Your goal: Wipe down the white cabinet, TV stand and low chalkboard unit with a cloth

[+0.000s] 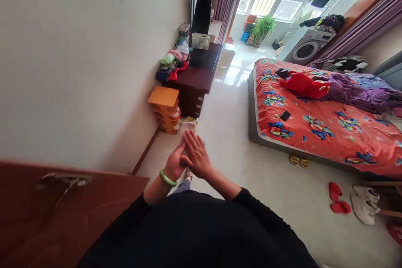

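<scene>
Both hands meet in front of the body, over the pale floor. My left hand (174, 165), with a green bangle (167, 178) on its wrist, is under a whitish folded cloth-like item (188, 126) and partly hidden by the other hand. Across that item lies my right hand (197, 155), palm down, fingers stretched forward and close to one another. The pale item sticks out past the fingertips. Most of my left hand's fingers are out of sight.
A brown door (63, 217) with a metal handle stands close at the left. Ahead are an orange stool stack (163, 97) and a dark desk (196, 71). A bed (333, 125) fills the right, with red slippers (337, 197) and white shoes (364, 207) below it.
</scene>
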